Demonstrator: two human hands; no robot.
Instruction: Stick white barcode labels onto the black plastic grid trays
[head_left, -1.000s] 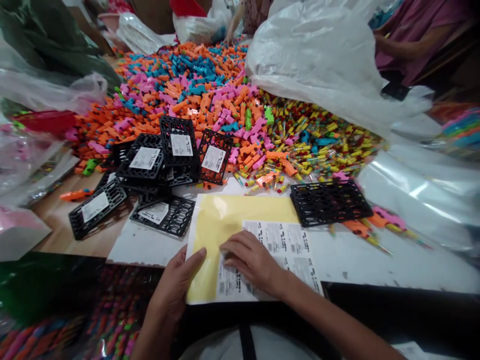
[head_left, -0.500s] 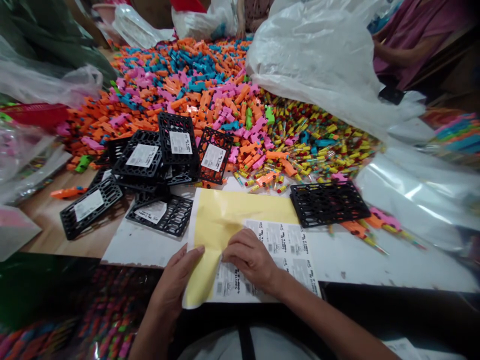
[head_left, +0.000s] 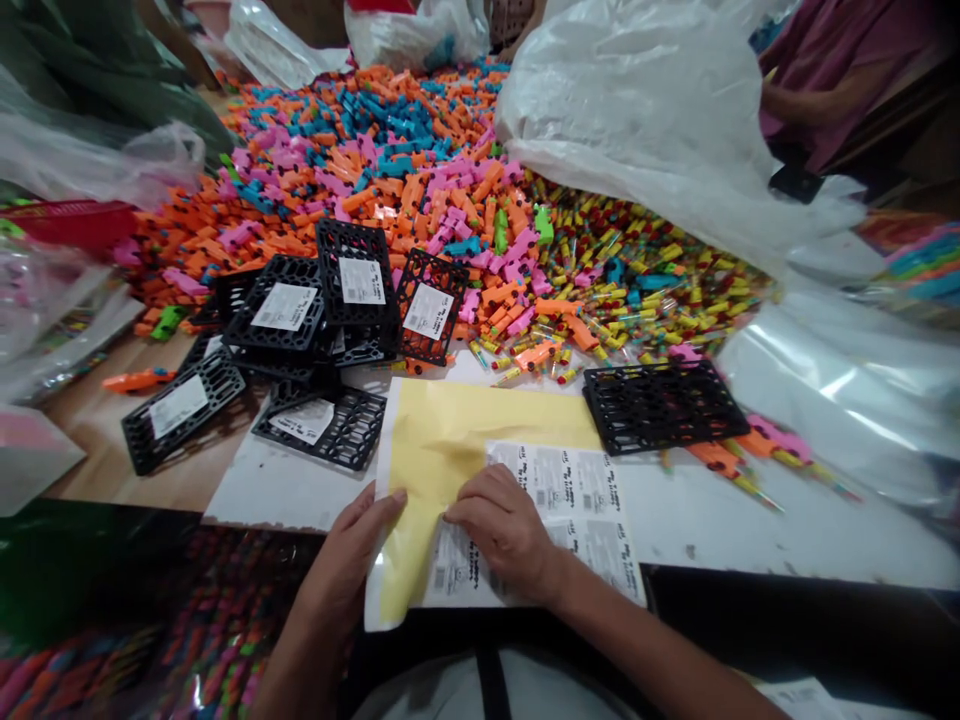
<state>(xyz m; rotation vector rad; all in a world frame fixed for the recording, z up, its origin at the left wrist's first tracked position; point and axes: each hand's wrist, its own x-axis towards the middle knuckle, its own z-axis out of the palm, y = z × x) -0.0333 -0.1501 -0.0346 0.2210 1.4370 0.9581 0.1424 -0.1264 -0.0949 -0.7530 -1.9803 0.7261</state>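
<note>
At bench edge (head_left: 697,520), label sheet (head_left: 480,410) lies partly over the edge; left hand (head_left: 360,550) pinches its left side, right hand's (head_left: 510,530) grip closed, fingertips on label corner (head_left: 452,548).

Hands (head_left: 506,530) gripping label sheet (head_left: 495,415), black trays (head_left: 277,305)

- Heap of orange, pink, blue and green plastic pieces (head_left: 420,180), spread over the back of the desk (head_left: 90,460)
- Small yellow tubes (head_left: 652,285), piled against the heap's right side
- 1 large whitish plastic bag (head_left: 630,100), behind the tubes
- Clear plastic sheeting (head_left: 825,390), glossy, at the right
- 1 red container (head_left: 75,222), far left, partly under plastic
- 1 orange piece (head_left: 139,381), lying apart at the left
- 1 person in pink (head_left: 862,70), upper right, partly cut off
</note>
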